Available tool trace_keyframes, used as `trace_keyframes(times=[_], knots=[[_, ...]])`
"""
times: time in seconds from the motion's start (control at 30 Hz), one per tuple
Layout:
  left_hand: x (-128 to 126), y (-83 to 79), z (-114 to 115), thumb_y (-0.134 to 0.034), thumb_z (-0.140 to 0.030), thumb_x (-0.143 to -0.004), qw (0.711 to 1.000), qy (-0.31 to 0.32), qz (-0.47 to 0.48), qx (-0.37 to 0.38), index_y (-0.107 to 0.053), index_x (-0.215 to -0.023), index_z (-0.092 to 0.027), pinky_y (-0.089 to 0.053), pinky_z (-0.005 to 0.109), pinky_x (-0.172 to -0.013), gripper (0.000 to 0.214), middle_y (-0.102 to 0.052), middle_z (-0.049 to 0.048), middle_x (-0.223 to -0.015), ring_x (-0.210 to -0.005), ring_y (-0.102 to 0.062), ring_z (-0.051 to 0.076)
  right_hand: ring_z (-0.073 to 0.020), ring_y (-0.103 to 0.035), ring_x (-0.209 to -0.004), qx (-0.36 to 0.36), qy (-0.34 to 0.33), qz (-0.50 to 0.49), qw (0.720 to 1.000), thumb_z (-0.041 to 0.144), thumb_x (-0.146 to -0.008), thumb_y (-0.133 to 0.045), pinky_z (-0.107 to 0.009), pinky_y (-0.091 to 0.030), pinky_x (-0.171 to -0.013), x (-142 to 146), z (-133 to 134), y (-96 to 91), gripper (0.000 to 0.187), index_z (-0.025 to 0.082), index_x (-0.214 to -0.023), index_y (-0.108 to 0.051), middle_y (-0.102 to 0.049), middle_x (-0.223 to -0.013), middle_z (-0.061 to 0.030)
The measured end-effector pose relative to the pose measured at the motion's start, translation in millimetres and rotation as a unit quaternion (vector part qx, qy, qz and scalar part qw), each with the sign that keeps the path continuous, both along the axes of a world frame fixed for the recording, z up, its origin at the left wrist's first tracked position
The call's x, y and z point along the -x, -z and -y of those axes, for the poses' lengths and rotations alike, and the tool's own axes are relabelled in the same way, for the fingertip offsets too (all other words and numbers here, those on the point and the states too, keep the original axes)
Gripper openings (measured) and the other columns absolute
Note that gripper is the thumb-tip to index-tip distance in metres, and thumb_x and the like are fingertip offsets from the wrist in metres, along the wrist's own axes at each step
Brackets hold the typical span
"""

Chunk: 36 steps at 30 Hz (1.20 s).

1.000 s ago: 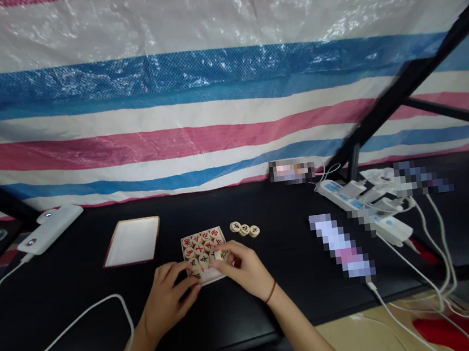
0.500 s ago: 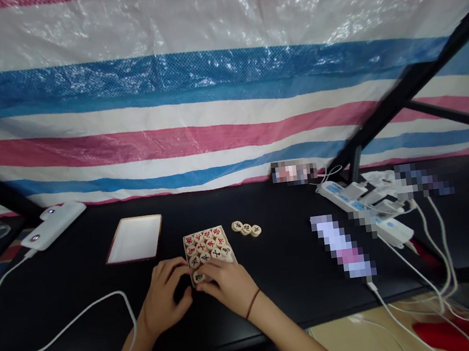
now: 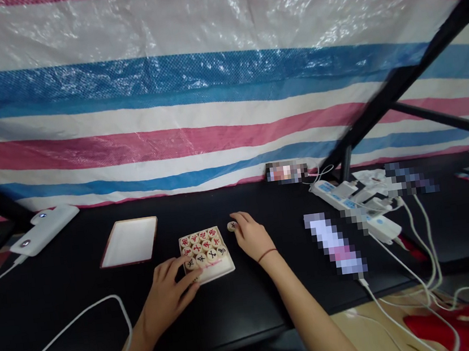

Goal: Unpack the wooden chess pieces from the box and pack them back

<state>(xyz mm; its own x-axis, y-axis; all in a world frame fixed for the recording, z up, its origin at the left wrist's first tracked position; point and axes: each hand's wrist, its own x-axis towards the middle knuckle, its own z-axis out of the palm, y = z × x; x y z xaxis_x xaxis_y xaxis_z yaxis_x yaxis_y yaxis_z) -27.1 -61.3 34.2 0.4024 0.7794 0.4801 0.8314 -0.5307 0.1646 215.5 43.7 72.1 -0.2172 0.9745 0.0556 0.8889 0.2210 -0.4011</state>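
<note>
A small shallow box holds rows of round Chinese chess pieces, marked in red and black. Part of its bare floor shows along the near side. My left hand rests at the box's near-left corner, fingers spread over the edge and the pieces there; the corner beneath is hidden. To the right of the box, my right hand is curled down on Chinese chess pieces on the table. One loose piece shows beside its fingertips; the others there are covered by the hand.
A white-lined box lid lies at left on the black table. Farther left is a white power bank with its cable. At right are a blurred phone, a power strip and trailing cords. A striped sheet hangs behind.
My right hand has left the box and moved right and away from me to the loose Chinese chess pieces, uncovering the box's near side. My left hand has shifted slightly right over the corner.
</note>
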Motion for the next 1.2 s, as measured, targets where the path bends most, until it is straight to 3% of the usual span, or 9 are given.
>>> trace_keyframes(times=[0.3,0.67,0.8,0.97,1.1,1.2], knots=[[-6,-5.4,-7,-0.049,-0.024,-0.091,0.999,0.007,-0.039,0.015,-0.065,-0.108,-0.027,-0.042,0.04,-0.089,0.023,-0.058,0.0063,-0.119,-0.108,-0.049,0.025,-0.0219,-0.063,-0.101,0.077,-0.042,0.051,0.995,0.014,-0.088,-0.043,-0.03,-0.046,-0.081,1,-5,0.1,0.039,0.02,-0.125,-0.054,-0.058,-0.125,-0.0094],[-11,-8.1,-10,-0.046,-0.022,-0.092,0.999,0.016,-0.051,0.004,-0.064,-0.094,-0.022,-0.042,0.04,-0.089,0.019,-0.06,0.0069,-0.118,-0.108,-0.051,0.024,-0.0194,-0.065,-0.09,0.064,-0.026,0.088,0.994,0.018,-0.092,-0.045,-0.027,-0.043,-0.071,8,-8,-1.6,0.027,0.024,-0.116,-0.058,-0.062,-0.113,-0.0081],[-14,-8.2,-12,-0.045,-0.022,-0.092,0.999,0.016,-0.043,0.001,-0.064,-0.091,-0.021,-0.042,0.039,-0.089,0.019,-0.061,0.0071,-0.115,-0.107,-0.051,0.024,-0.0184,-0.065,-0.091,0.024,-0.014,0.021,0.999,0.021,-0.09,-0.05,-0.025,-0.044,-0.072,4,-2,-3.3,0.027,0.024,-0.115,-0.059,-0.063,-0.113,-0.0066],[-15,-7.4,-15,-0.046,-0.023,-0.091,0.999,0.024,-0.042,-0.007,-0.064,-0.087,-0.021,-0.042,0.038,-0.088,0.018,-0.062,0.0069,-0.113,-0.107,-0.051,0.024,-0.0164,-0.064,-0.088,-0.033,-0.059,-0.113,0.991,0.026,-0.086,-0.056,-0.026,-0.046,-0.079,5,13,1.5,0.023,0.02,-0.108,-0.063,-0.068,-0.102,-0.0059],[-11,-8.2,-13,-0.051,-0.027,-0.09,1.0,0.008,-0.016,-0.003,-0.064,-0.101,-0.024,-0.042,0.039,-0.088,0.018,-0.062,0.0072,-0.114,-0.105,-0.052,0.024,-0.015,-0.063,-0.077,-0.019,-0.105,-0.202,0.974,0.028,-0.085,-0.057,-0.027,-0.049,-0.075,12,29,0.3,0.024,0.019,-0.107,-0.065,-0.069,-0.101,-0.0064],[-11,-10.6,-14,-0.055,-0.035,-0.088,0.999,-0.024,0.034,-0.02,-0.057,-0.12,-0.022,-0.043,0.038,-0.089,0.034,-0.061,0.0099,-0.115,-0.105,-0.053,0.024,-0.0126,-0.062,-0.069,0.017,-0.132,-0.245,0.96,0.027,-0.083,-0.06,-0.025,-0.05,-0.071,19,42,-7.3,0.025,0.021,-0.106,-0.065,-0.069,-0.104,-0.0045]])
